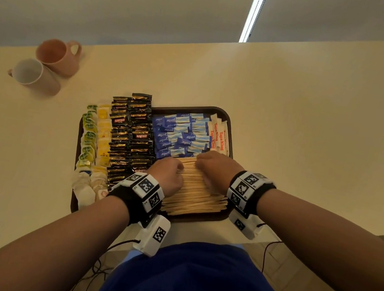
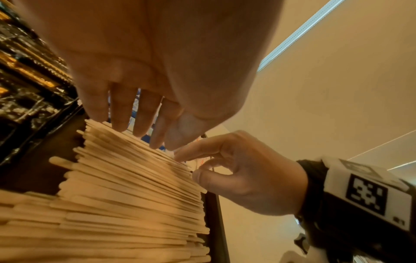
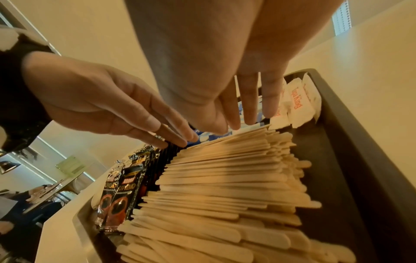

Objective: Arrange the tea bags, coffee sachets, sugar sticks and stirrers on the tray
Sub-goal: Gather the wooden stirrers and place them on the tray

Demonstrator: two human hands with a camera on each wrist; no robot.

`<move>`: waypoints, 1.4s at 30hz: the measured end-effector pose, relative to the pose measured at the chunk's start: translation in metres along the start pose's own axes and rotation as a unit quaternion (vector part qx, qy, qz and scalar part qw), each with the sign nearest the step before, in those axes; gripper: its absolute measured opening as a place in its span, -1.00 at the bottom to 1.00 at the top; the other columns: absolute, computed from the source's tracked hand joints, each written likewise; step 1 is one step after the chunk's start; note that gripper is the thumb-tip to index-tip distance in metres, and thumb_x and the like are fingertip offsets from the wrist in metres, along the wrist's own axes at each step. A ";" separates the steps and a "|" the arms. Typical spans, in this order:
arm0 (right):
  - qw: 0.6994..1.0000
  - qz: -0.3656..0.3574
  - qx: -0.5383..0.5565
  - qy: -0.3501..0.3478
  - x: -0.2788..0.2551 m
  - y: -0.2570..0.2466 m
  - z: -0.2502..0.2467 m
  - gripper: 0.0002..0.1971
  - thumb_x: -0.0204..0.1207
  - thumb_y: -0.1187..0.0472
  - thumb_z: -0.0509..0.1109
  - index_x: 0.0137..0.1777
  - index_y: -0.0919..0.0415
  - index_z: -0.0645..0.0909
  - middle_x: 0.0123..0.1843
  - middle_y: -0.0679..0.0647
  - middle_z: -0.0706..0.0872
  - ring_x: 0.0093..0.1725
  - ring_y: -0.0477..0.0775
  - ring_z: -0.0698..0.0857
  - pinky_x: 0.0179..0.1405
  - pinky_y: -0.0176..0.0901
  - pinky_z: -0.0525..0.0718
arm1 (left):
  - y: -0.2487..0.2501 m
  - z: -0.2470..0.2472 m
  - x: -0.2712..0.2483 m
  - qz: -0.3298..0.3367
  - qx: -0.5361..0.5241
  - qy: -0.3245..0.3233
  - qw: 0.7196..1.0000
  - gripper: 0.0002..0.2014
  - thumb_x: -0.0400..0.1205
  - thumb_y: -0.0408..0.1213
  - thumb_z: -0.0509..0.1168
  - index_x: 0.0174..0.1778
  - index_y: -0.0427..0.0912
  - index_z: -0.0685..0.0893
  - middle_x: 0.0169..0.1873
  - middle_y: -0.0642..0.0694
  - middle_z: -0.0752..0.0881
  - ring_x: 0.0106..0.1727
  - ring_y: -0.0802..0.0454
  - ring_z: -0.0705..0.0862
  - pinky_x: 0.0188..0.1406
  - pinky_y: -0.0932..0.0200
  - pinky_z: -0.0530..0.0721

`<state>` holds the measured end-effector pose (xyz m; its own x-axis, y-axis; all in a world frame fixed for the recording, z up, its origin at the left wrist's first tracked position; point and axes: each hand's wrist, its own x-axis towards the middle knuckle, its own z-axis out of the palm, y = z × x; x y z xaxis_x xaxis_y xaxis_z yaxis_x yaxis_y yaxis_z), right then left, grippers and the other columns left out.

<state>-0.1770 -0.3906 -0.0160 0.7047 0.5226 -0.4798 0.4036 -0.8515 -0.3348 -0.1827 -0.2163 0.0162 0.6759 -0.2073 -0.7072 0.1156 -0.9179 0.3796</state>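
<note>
Both hands work at the far end of the stirrers [image 1: 195, 189] stacked in the tray [image 1: 219, 110]. Left hand [image 1: 168, 175] lays straight fingers [image 3: 157, 128] on the stack's left end; right hand [image 1: 212, 168] seems to do likewise, fingertips [image 2: 180, 155] touching wood. Sugar sticks [image 1: 180, 135] lie just beyond the fingers, coffee sachets [image 1: 131, 135] and tea bags [image 1: 95, 139] to their left.

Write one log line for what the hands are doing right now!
left hand: open, fingertips on wooden stirrers | right hand: open, fingertips on same stack | tray: tea, coffee, sugar in rows
</note>
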 end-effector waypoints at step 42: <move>0.996 -0.069 -0.020 -0.044 -0.003 -0.017 0.001 -0.67 0.58 0.11 0.43 0.33 0.06 0.58 0.30 0.04 0.49 0.29 0.07 0.46 0.24 -0.07 0.53 | -0.035 -0.022 -0.014 0.015 -0.115 0.066 0.991 -0.75 0.73 -0.27 0.28 0.31 -0.06 0.71 0.31 -0.02 0.71 0.36 0.02 0.64 0.39 0.08 0.58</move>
<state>-0.1868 -0.3782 -0.0098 0.5877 0.6346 -0.5018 0.5171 -0.7717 -0.3703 -0.1804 -0.1735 0.0256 0.7691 -0.1737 -0.6151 0.2461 -0.8077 0.5358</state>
